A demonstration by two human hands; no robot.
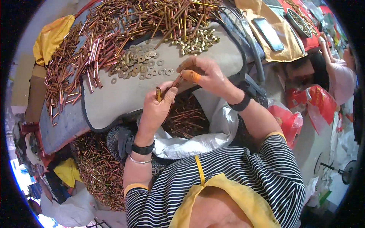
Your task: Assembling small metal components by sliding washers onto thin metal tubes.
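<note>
My left hand (159,104) is closed around a copper-coloured bolt (177,81), which slants up to the right from between thumb and fingers. A brassy threaded end (158,93) also sticks up from this hand; whether it belongs to a second bolt I cannot tell. At the slanted bolt's upper end, the fingers of my right hand (207,76) pinch together, an orange finger cover (191,76) on one of them. What sits under these fingertips is hidden. Just beyond my hands, flat washers (138,62) and a pile of brassy nuts (197,41) lie on a grey mat (114,102).
Heaped bolts and sleeves (125,19) cover the table's far side. Below my hands gapes a white sack (220,129) with bolts inside; another bolt heap (99,167) lies lower left. A phone (268,35) rests on brown paper at right, near red bags (311,100) and another person's arm (327,53).
</note>
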